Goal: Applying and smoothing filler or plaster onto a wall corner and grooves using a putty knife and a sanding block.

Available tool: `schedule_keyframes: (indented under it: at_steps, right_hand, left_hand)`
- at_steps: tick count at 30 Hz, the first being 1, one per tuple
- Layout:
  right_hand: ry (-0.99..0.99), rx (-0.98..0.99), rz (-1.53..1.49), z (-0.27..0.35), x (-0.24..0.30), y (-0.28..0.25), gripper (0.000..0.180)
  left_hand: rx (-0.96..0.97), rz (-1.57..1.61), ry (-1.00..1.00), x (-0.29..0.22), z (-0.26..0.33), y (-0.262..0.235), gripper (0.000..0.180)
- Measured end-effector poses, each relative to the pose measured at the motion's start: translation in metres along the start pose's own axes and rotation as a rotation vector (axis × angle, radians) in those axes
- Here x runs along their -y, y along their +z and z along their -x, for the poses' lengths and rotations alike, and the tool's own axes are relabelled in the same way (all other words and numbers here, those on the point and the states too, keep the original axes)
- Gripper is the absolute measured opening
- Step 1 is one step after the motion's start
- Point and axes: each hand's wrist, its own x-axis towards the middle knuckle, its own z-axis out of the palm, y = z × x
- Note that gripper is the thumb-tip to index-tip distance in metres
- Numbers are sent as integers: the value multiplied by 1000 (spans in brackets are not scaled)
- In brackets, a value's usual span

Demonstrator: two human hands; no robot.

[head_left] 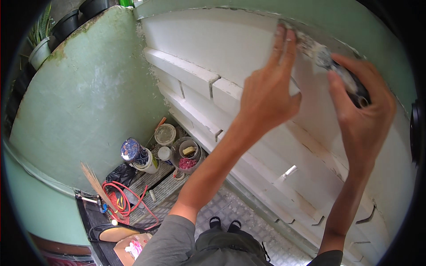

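Observation:
My right hand (pixel 361 102) grips the dark handle of a putty knife (pixel 314 51), whose blade is smeared with whitish paste. The blade lies along the top of the white wall panel (pixel 208 37), just under the green band that borders it. My left hand (pixel 270 86) reaches up beside it, with the index and middle fingers stretched out and their tips at the far end of the blade. Its thumb sticks out to the side and the other fingers are partly hidden. Whether those fingertips press on the metal or on the wall is hard to tell.
Raised white ledges (pixel 182 71) with gaps cross the panel. Below left, a wooden slatted bench (pixel 164 188) bears a paint can (pixel 132 150), tubs and a bucket (pixel 195 166). A red hose (pixel 142 199), a straw broom (pixel 93 177) and a cardboard box (pixel 122 252) are nearby.

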Motion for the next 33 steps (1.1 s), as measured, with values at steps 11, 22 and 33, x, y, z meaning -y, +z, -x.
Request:
schedule_keyframes:
  at_steps: [11,22,33]
  right_hand:
    - [99,33,5,8,11,-7,20]
    - [81,28,-34,1,11,2,22]
    - [32,-24,-19,-1,14,20,22]
  left_hand:
    - [57,85,-1,-4,9,-4,105]
    - [27,41,4,9,2,-7,110]
    - [15,52,15,23,-1,-8,109]
